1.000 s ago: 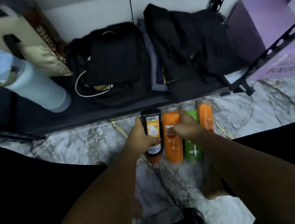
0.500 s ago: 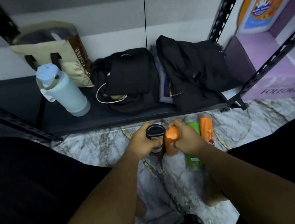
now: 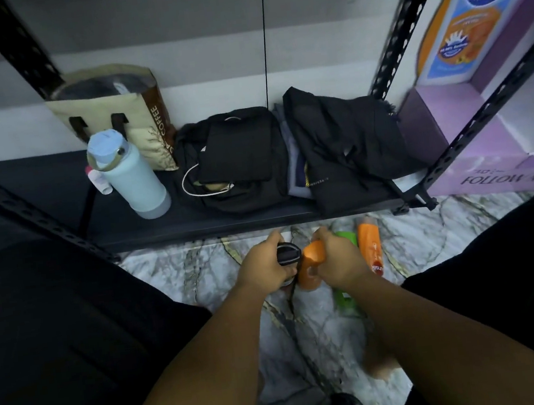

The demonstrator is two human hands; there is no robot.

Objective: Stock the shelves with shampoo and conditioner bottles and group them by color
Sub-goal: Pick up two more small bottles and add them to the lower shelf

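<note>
Currently: left hand (image 3: 264, 267) clamped around black-capped bottle (image 3: 287, 255), right hand (image 3: 338, 259) around orange bottle (image 3: 311, 265), both above floor (image 3: 174, 273) beside green bottle (image 3: 343, 297), seemingly for shelving by color.

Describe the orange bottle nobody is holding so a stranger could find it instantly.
Start at the black metal shelf and drop to the marble floor in front. Bottles sit in a row there; the rightmost is the loose orange bottle, lying flat beside the green bottle, untouched, unlike the orange one gripped in the right hand.
</note>
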